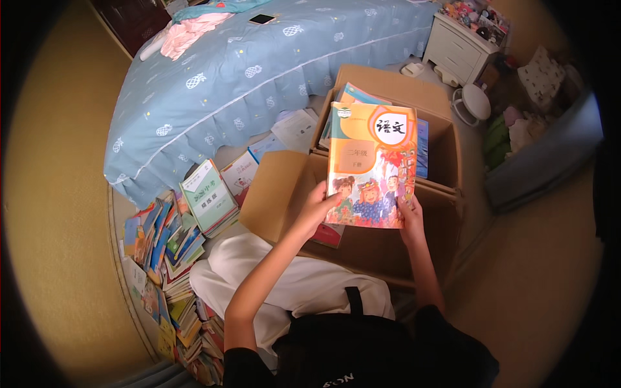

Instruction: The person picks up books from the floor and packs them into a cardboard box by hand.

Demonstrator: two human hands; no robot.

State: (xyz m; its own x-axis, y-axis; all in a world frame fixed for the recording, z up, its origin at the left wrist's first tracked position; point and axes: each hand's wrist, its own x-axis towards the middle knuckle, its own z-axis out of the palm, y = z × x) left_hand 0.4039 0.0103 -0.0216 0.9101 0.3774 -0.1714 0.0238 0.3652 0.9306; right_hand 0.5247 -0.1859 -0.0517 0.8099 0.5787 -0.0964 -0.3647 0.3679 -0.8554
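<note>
Both my hands hold up an orange and yellow textbook (370,165) with cartoon children on its cover. My left hand (318,205) grips its lower left edge, thumb on the front. On the lower right edge, my right hand (410,216) does the same; the fingers behind the book are hidden. The book is above an open cardboard box (446,213) in front of my knees. Partly hidden behind the textbook, other books stand in the far part of the box, among them a blue one (422,147). A reddish book (328,235) shows low in the near part.
Heaps of books (187,317) lie along my left, beside a stack with a pale green cover (208,197). A bed with a blue pineapple-print cover (259,71) stands beyond the box, a phone (262,19) on it. A white nightstand (458,45) and a round white lidded bin (474,103) are at right.
</note>
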